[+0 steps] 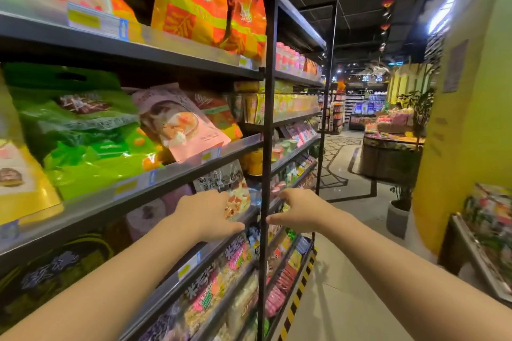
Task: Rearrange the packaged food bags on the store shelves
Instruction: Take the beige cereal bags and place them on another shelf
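A: Target is the clear plastic snack bag with black lettering and pink-and-white pieces inside (224, 188), standing on the third dark metal shelf (243, 219) just left of the black upright post (266, 147).

B: Handling?

A: Judging it light, soft, crinkly film, probably slippery and loose inside, so it's going to sag if pinched at one corner. Contents look brittle, so no squeezing the middle. Best hold: both side edges, or the top seam plus a hand under the base.

B: Where's the left hand (206, 214)?

A: It's reaching onto the bag's lower front, covering the bottom left part. Fingers are lying fairly straight, thumb resting along the shelf's front rail. The fingertips seem to be touching the film, not wrapping it. Calling it open, touching.

B: Right hand (297, 212)?

A: It's hovering on the other side of the post, just right of the bag, near the neighbouring bay's shelf edge. Fingers are loosely curled, thumb pointing toward the post, holding nothing that I can see. Not touching the bag; the post is standing between them.

B: Other stock?

A: A pink pouch with a dessert photo (180, 122) is leaning tilted on the shelf above, next to a bright green bag (83, 130). Orange-red bags (194, 0) are sitting on the top shelf. Clear bags with pink labels (221, 279) are lying on the shelf below the hands.

B: Risk?

A: The bag tipping forward off the rail if it's tugged one-handed.
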A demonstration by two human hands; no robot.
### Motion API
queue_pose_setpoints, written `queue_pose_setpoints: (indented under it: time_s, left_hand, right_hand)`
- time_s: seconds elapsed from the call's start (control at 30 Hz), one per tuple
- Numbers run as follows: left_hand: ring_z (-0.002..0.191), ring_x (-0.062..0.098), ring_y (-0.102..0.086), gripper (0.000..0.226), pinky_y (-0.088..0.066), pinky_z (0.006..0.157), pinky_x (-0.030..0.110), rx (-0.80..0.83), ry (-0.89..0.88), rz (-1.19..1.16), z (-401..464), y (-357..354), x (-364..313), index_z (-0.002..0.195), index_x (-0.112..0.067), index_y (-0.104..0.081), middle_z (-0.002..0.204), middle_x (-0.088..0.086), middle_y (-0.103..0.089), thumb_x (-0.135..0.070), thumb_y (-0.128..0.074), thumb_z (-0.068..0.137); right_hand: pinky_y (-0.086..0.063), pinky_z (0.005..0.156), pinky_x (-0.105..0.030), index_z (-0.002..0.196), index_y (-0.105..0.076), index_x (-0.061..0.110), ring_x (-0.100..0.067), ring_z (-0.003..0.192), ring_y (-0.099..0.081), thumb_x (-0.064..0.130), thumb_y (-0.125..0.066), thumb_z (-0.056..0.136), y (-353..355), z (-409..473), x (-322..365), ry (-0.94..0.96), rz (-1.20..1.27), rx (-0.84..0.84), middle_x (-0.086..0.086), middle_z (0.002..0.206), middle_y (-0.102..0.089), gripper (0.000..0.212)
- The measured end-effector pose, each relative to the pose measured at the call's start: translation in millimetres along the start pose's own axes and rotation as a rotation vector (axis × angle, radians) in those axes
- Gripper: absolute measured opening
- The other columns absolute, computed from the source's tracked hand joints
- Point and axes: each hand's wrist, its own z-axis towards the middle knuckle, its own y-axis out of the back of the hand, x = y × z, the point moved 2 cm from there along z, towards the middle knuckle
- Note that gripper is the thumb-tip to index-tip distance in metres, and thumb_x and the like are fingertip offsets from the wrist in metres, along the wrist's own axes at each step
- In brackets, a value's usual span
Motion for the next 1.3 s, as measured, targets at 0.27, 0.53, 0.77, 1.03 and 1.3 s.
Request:
queue_pose_setpoints:
  time_s: [0.27,0.53,0.77,1.03,1.3]
  left_hand:
    - [0.126,0.025,-0.058,0.080,-0.048,0.089,0.043,0.014,0.061,-0.008,125,-31,9,0.137,-0.031,-0.050,0.140,-0.004,-0.058,-0.084,-0.047,0.077]
    - [0.122,0.024,-0.060,0.083,-0.051,0.090,0.044,0.017,0.217,-0.019,195,-67,18,0.137,-0.030,-0.051,0.136,-0.003,-0.060,-0.088,-0.046,0.077]
    - [0.127,0.025,-0.057,0.083,-0.048,0.093,0.047,0.029,0.529,-0.042,227,-98,20,0.140,-0.026,-0.049,0.140,-0.002,-0.056,-0.084,-0.050,0.082]
    - [0.132,0.027,-0.054,0.086,-0.049,0.094,0.046,-0.030,0.795,-0.071,257,-112,-11,0.150,-0.026,-0.043,0.148,0.000,-0.052,-0.081,-0.050,0.084]
    - [0.127,0.026,-0.057,0.087,-0.051,0.090,0.046,-0.046,0.886,-0.059,288,-156,-8,0.146,-0.024,-0.046,0.143,-0.001,-0.054,-0.085,-0.045,0.083]
  right_hand:
    - [-0.052,0.107,-0.046,0.154,-0.043,0.012,-0.030,0.131,-0.057,0.056,-0.069,0.094,-11,133,-30,0.063,-0.035,0.054,-0.011,0.148,-0.056,0.078]
    - [-0.052,0.106,-0.040,0.150,-0.050,0.017,-0.027,0.130,-0.059,0.050,-0.076,0.090,-42,260,-50,0.213,0.053,0.109,-0.006,0.147,-0.058,0.073]
    - [-0.052,0.107,-0.046,0.148,-0.051,0.015,-0.029,0.129,-0.060,0.056,-0.075,0.088,-81,354,-67,0.421,0.049,0.213,-0.008,0.145,-0.061,0.077]
    - [-0.056,0.098,-0.043,0.139,-0.054,0.010,-0.030,0.116,-0.064,0.057,-0.073,0.089,-85,419,-92,0.594,0.073,0.269,-0.011,0.132,-0.065,0.071]
    - [-0.051,0.105,-0.047,0.144,-0.048,0.008,-0.036,0.130,-0.054,0.057,-0.070,0.089,-117,458,-99,0.571,0.136,0.293,-0.015,0.144,-0.052,0.077]
